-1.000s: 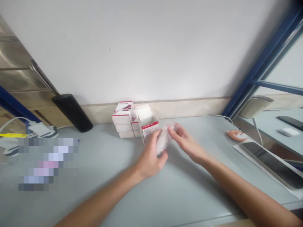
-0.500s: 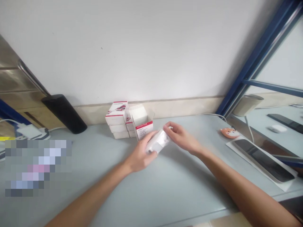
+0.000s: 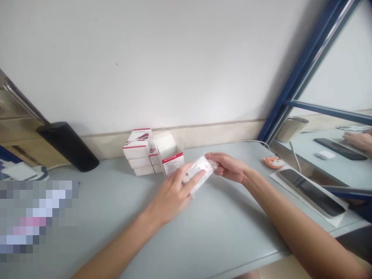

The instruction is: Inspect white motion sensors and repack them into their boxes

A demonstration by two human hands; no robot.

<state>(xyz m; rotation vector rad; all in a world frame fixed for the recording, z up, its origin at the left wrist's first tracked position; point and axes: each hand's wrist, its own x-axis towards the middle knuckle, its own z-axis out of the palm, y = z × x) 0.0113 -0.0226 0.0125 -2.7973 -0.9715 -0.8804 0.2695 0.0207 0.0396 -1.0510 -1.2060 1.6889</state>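
Note:
A white plastic device (image 3: 197, 173) in a clear plastic bag is held above the desk; a small round hole shows in its face. My left hand (image 3: 174, 192) is closed on its near left end, one finger lying across the face. At the far right end, my right hand (image 3: 228, 166) pinches the bag (image 3: 213, 163) between thumb and fingers. Just behind stands an open white carton (image 3: 173, 162) with a red band reading DETECTOR, flaps up; its inside bottom is hidden. Several closed white-and-red boxes (image 3: 137, 149) are stacked left of it.
A black cylinder (image 3: 68, 146) leans at the back left, near a white charger (image 3: 24, 170). At right lie an orange animal-face item (image 3: 273, 162) and a dark slab-like device (image 3: 310, 192) on white paper. Beyond the blue frame (image 3: 279, 104) are a keyboard (image 3: 340, 149) and another person's hand (image 3: 359, 140).
The bagged device has been turned, showing its holed face. My left fingers now lie over it, and my right hand has shifted to the bag's end. The camera view has swung slightly right.

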